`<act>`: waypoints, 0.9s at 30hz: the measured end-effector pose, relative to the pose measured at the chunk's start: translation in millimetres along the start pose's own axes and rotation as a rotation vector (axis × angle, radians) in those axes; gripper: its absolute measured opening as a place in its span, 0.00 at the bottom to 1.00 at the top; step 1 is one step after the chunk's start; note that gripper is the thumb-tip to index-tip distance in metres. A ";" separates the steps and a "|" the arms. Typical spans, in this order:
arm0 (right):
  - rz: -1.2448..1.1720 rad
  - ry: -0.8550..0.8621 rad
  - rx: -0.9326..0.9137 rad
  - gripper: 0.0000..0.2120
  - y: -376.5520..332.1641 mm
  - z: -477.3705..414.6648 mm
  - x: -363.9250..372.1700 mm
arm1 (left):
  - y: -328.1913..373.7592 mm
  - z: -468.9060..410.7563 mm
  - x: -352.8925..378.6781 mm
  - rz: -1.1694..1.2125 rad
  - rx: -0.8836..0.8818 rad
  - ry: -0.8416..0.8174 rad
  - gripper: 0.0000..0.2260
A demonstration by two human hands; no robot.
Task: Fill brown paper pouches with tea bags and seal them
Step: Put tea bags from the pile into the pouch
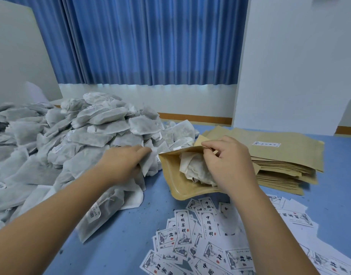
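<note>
One pouch [177, 182] pinched by right fingers [212, 145].

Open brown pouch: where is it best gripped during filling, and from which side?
Pinch the upper lip of the open brown pouch from the right, as the right hand does: its mouth gapes toward the tea bag pile, so keep that side free for the left hand and its tea bag.
</note>
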State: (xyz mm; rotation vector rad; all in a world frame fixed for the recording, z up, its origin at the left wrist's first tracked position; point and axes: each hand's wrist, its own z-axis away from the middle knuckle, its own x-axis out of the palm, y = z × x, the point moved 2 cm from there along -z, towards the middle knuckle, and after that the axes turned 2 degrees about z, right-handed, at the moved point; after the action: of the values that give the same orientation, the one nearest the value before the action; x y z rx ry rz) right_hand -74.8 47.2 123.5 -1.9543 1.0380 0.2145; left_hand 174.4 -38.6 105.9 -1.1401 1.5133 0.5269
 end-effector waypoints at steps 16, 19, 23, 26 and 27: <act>-0.007 0.031 -0.004 0.10 -7.0 1.1 -2.1 | 103.1 49.8 -72.1 0.449 0.230 0.374 0.18; 0.004 0.032 -0.047 0.10 -14.5 2.9 -2.5 | 122.7 35.0 -63.8 0.283 0.197 0.310 0.13; -0.020 0.054 -0.153 0.11 -29.2 5.7 -6.2 | 139.0 22.5 -61.4 0.199 0.148 0.301 0.11; 0.014 0.122 -0.244 0.10 -40.1 8.5 -12.0 | 141.7 12.8 -58.6 0.234 0.094 0.269 0.14; 0.020 0.147 -0.263 0.11 -42.0 8.8 -14.1 | 141.0 9.3 -59.1 0.282 0.078 0.270 0.14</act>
State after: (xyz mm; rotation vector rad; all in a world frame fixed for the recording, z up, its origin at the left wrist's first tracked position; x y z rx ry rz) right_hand -50.7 73.0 151.7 -2.2243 1.1732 0.2308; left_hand 52.2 52.2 122.7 -0.9707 1.9287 0.5126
